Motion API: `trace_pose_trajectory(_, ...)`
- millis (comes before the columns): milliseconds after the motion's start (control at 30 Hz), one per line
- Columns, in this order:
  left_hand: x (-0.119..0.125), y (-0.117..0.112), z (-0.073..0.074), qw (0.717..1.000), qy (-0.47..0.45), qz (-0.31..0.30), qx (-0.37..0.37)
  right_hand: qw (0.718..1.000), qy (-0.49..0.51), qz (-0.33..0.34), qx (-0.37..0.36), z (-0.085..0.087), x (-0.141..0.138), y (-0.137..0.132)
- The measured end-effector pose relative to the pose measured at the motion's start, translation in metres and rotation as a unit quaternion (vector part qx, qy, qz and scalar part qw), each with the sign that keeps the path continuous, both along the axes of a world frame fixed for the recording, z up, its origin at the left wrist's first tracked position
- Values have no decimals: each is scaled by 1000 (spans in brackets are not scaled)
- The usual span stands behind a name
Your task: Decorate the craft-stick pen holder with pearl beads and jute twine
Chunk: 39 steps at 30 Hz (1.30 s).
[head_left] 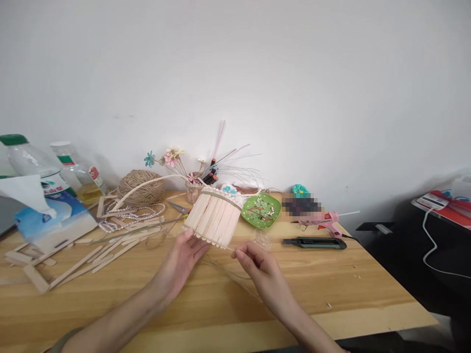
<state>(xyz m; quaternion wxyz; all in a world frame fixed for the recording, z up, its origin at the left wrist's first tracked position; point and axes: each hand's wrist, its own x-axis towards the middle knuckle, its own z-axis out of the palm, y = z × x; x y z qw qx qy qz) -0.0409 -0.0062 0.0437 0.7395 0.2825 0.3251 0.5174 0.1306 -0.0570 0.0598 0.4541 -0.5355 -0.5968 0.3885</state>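
Observation:
Tilted above the table is a small basket (214,218) made of craft sticks set side by side, with a band of cord and beads near its upper rim. My left hand (184,257) grips it from below at its lower left edge. At the basket's lower right corner, my right hand (257,262) pinches a thin strand of twine (230,249) between thumb and fingers. Loose twine (241,279) trails below, between the hands and over the tabletop. The basket's far side and some left-hand fingers are hidden.
Craft sticks (117,250), a twine ball (142,187), a tissue pack (61,220) and bottles lie left. Behind stands a flower pot (193,191). A green dish (262,211) of beads, a utility knife (314,243) and a pink glue gun (331,224) lie right.

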Motion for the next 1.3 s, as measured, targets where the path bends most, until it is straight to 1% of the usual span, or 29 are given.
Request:
trace_pose_trajectory(167, -2, 0, 1, 1000, -3, -4, -17, 1000, -6, -17, 19, 7, 4, -1)
trace_pose_trajectory(267, -2, 1, 0, 1000, 6, 0, -19, 1000, -8, -15, 22, 11, 5, -3)
trace_pose_trajectory(533, -4, -2, -2, 999, 25, 28, 3, 1000, -21, -7, 19, 23, 6, -10)
trace_pose_trajectory(733, -6, -4, 6, 1000, -6, 8, 7, 999, -36, 13, 5, 18, 7, -11)
trace_pose_trajectory(867, -6, -7, 15, 999, -40, 3, -16, 999, -26, 32, -3, 14, 7, -10)
trace_pose_trajectory(1033, -7, -10, 24, 995, -88, -8, -54, 998, -43, 50, 4, 14, 9, -9)
trace_pose_trajectory(1133, -8, -10, 27, 992, -106, -26, -69, 997, -50, 66, -1, 15, 10, -8)
trace_pose_trajectory(1300, -10, -10, 27, 986, -140, -38, -82, 993, -62, 96, -1, 14, 11, -8)
